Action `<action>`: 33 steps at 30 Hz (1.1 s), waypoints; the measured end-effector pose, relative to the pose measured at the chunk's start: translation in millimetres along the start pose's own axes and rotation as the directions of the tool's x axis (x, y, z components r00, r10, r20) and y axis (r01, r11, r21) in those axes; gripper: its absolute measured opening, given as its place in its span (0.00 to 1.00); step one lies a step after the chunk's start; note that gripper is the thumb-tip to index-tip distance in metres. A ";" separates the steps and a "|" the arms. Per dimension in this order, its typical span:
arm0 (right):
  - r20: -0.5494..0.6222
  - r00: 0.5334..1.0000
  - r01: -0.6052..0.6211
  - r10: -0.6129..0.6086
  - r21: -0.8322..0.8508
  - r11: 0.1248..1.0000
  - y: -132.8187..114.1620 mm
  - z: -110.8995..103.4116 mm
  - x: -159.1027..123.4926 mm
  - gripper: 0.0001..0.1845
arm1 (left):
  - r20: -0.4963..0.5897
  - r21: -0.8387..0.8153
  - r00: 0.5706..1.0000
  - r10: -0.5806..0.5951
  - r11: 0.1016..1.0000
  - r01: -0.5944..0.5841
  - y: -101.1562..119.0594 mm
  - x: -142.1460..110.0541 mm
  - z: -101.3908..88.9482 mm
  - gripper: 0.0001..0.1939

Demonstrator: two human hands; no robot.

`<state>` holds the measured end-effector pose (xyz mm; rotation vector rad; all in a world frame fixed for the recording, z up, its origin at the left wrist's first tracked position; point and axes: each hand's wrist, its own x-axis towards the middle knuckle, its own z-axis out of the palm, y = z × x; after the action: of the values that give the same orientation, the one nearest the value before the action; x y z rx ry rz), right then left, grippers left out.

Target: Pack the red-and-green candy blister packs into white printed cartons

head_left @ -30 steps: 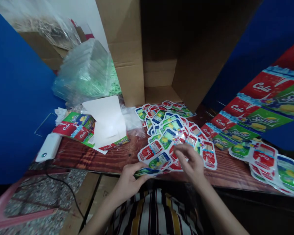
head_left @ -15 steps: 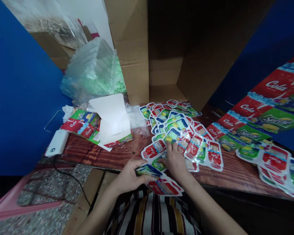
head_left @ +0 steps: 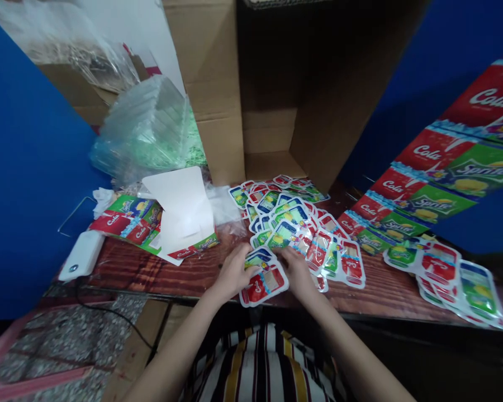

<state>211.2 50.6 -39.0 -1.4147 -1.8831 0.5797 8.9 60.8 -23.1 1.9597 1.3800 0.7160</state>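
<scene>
A small stack of printed cola and Sprite packets [head_left: 265, 283] is held just over the table's front edge. My left hand [head_left: 233, 272] grips its left side, with the thumb across the top packet. My right hand [head_left: 297, 272] closes on the stack's upper right edge, its fingertips partly hidden. Behind the hands spreads a loose pile of similar shiny packets [head_left: 291, 215], red cola halves joined to green and blue lemon halves.
Printed Cola and Sprite boxes [head_left: 414, 184] are stacked at the right, with more packets [head_left: 442, 271] before them. A large open carton [head_left: 218, 95] stands behind. Leftward lie an opened box [head_left: 184, 206], a white device [head_left: 84, 254] with a cable, and clear plastic trays [head_left: 151, 123].
My right hand has left the pile and come to the stack in my left hand. The stack has turned and risen slightly towards the pile. The camera view has shifted.
</scene>
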 end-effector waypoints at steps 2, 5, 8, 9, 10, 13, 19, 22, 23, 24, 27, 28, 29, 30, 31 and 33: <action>-0.133 0.990 0.036 -0.046 -0.076 0.996 8.7 -12.9 8.4 0.12 | -0.038 -0.087 0.999 -0.031 0.996 0.028 -0.9 -4.7 -2.6 0.22; -0.208 0.977 -0.028 -0.050 -0.356 0.934 24.2 -29.0 25.1 0.29 | -0.073 -0.144 0.997 0.003 0.989 -0.013 -0.3 -12.1 -8.7 0.21; -0.132 0.991 -0.058 -0.008 -0.493 0.868 34.1 -34.3 40.3 0.37 | -0.048 -0.157 0.995 0.083 0.984 -0.089 9.7 -20.7 -14.0 0.07; -0.113 0.994 -0.059 0.004 -0.488 0.871 34.5 -34.3 44.2 0.34 | -0.035 -0.176 0.994 0.103 0.978 -0.108 14.6 -23.6 -14.7 0.07; -0.100 0.995 -0.059 0.015 -0.457 0.888 33.1 -33.9 47.2 0.29 | -0.026 -0.201 0.993 0.119 0.972 -0.122 19.3 -26.1 -14.5 0.06; -0.072 0.997 -0.030 0.015 -0.207 0.978 16.6 -32.0 50.2 0.10 | -0.073 -0.237 0.987 0.141 0.959 -0.155 28.4 -29.9 -9.4 0.07; 0.101 0.971 0.169 -0.219 0.362 0.917 -40.6 -24.7 32.5 0.12 | -0.215 -0.197 0.969 0.118 0.967 -0.162 20.2 -27.0 -0.1 0.04; 0.107 0.983 0.091 -0.149 0.420 0.903 -40.0 -31.6 27.0 0.13 | -0.180 -0.232 0.977 0.111 0.961 -0.152 12.7 -31.1 -2.8 0.05; 0.058 0.995 0.056 -0.086 0.399 0.915 -32.1 -38.3 26.4 0.14 | -0.191 -0.235 0.977 0.098 0.961 -0.143 10.2 -33.4 -3.9 0.06; -0.016 1.000 0.015 -0.011 0.346 0.938 -21.1 -47.0 25.7 0.15 | -0.210 -0.242 0.974 0.081 0.961 -0.132 7.6 -35.9 -5.0 0.07; -0.282 0.929 -0.252 0.239 -0.010 0.968 21.1 -77.9 20.5 0.21 | -0.263 -0.268 0.964 0.027 0.958 -0.100 1.1 -41.7 -6.9 0.11; -0.323 0.889 -0.383 0.324 -0.138 0.913 34.6 -86.4 17.2 0.26 | -0.273 -0.271 0.962 0.015 0.958 -0.092 0.0 -42.6 -7.1 0.12; -0.334 0.855 -0.483 0.397 -0.234 0.844 46.3 -92.5 13.6 0.30 | -0.279 -0.270 0.960 0.006 0.959 -0.084 -0.1 -42.9 -7.3 0.13; -0.326 0.827 -0.550 0.458 -0.298 0.780 55.8 -95.7 9.9 0.35 | -0.281 -0.270 0.960 -0.007 0.960 -0.072 0.9 -42.6 -7.5 0.14; -0.304 0.808 -0.586 0.505 -0.326 0.742 63.0 -96.2 6.5 0.38 | -0.285 -0.276 0.958 -0.030 0.960 -0.052 2.9 -41.6 -7.7 0.14; -0.250 0.798 -0.602 0.548 -0.297 0.742 71.1 -91.4 1.4 0.42 | -0.309 -0.305 0.945 -0.107 0.952 0.008 9.2 -38.3 -8.3 0.14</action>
<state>325.2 68.2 -29.3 -2.2626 -1.4551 0.3971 -3.2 23.6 -13.6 1.6055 1.4101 1.1859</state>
